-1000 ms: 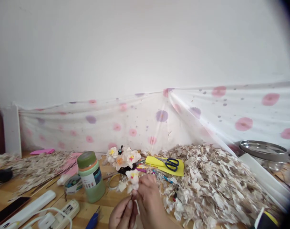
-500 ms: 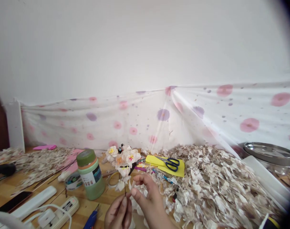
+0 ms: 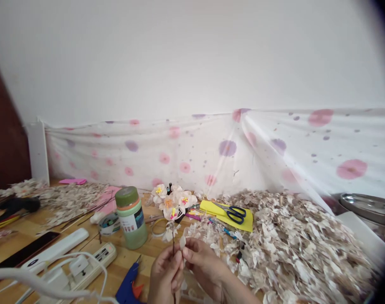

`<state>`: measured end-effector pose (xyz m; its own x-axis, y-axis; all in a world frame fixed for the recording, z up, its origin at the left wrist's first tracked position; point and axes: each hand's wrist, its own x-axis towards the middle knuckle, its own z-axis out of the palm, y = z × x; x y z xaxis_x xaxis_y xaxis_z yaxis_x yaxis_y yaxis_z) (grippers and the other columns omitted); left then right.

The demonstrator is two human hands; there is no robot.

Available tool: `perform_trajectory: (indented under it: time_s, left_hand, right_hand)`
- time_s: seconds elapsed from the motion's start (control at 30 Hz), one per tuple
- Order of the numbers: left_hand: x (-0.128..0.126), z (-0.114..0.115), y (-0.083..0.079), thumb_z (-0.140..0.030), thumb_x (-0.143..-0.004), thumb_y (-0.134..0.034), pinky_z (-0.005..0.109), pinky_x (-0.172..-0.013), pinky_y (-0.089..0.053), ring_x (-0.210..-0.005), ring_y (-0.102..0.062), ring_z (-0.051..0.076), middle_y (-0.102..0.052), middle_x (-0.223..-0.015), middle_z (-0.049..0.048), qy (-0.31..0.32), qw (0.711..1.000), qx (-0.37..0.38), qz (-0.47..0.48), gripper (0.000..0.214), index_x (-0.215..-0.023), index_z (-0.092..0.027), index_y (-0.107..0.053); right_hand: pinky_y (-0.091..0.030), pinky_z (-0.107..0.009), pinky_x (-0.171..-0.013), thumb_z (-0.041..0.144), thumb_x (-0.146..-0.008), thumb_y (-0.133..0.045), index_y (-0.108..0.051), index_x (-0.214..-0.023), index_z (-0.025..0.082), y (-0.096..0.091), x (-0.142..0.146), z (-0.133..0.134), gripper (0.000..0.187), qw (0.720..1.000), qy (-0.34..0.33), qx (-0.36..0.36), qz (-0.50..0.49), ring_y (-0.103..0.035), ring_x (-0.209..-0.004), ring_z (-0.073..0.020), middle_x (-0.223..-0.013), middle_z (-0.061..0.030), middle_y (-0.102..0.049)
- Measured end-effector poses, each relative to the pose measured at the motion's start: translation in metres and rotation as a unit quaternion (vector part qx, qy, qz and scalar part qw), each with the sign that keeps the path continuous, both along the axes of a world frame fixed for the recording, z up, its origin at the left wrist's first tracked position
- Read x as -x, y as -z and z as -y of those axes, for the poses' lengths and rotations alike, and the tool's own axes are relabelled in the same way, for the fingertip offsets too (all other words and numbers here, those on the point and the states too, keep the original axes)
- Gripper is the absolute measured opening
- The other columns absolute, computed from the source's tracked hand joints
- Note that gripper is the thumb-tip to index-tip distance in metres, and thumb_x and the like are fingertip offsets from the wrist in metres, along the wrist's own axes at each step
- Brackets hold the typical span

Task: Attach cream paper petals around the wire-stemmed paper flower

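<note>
My left hand [image 3: 167,270] is closed round a thin brown stem [image 3: 173,241] that stands nearly upright. At its top is a white flower [image 3: 172,213] with a pink and yellow centre, overlapping a bunch of similar flowers [image 3: 176,197] behind it. Close beside the stem, my right hand [image 3: 201,258] pinches a pale petal [image 3: 183,242] between thumb and fingers. Whether the petal touches the stem I cannot tell. A blue glue gun [image 3: 128,282] with an orange trigger lies left of my left hand.
Dried petals [image 3: 300,240] heap up on the right. Black-handled scissors [image 3: 235,214] lie on a yellow sheet [image 3: 248,223]. To the left stand a green-lidded jar [image 3: 132,228] and a tape roll [image 3: 109,223]. Nearer are a power strip [image 3: 100,257] with cables and a phone [image 3: 28,249].
The view has swung left. My right hand, earlier raised with fingers apart near the stem, now pinches a petal. The flower on the stem has tilted so its centre shows.
</note>
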<state>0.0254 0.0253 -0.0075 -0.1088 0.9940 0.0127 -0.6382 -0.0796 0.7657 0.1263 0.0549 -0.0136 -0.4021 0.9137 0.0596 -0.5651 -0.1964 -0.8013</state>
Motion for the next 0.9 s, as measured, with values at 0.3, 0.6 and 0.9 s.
perform_trajectory:
  time_s: [0.3,0.6,0.9]
  left_hand:
    - [-0.001,-0.001,-0.006,-0.035,-0.042,-0.089,0.008,-0.03,-0.018,-0.026,-0.027,-0.004,-0.045,-0.036,-0.0092,-0.029,0.999,0.014,0.016,0.037,-0.062,-0.014,-0.067]
    - [0.0,0.003,-0.01,-0.035,-0.045,-0.088,0.009,-0.03,-0.02,-0.028,-0.026,-0.004,-0.051,-0.043,-0.0082,-0.027,0.999,0.022,0.037,0.038,-0.063,-0.015,-0.061]
    - [-0.002,0.003,-0.007,-0.036,-0.048,-0.087,0.008,-0.032,-0.021,-0.03,-0.031,-0.002,-0.051,-0.042,-0.0077,-0.09,0.995,0.016,-0.036,0.037,-0.071,-0.015,-0.067]
  right_hand:
    - [-0.036,-0.022,-0.068,0.037,-0.049,-0.089,-0.066,-0.082,0.015,-0.006,0.0,0.001,0.045,1.0,0.012,-0.014,-0.013,-0.055,-0.065,-0.0097,-0.07,0.0018,-0.064]
    - [-0.037,-0.024,-0.065,0.032,-0.045,-0.089,-0.069,-0.068,0.015,-0.03,-0.022,0.002,0.035,0.997,0.027,-0.018,0.067,-0.052,-0.058,-0.0088,-0.064,0.0018,-0.064]
    - [-0.035,-0.024,-0.06,0.042,-0.059,-0.08,-0.067,-0.07,0.015,-0.038,-0.02,0.004,0.032,0.957,0.171,-0.113,0.203,-0.047,-0.061,-0.0117,-0.065,0.0011,-0.058]
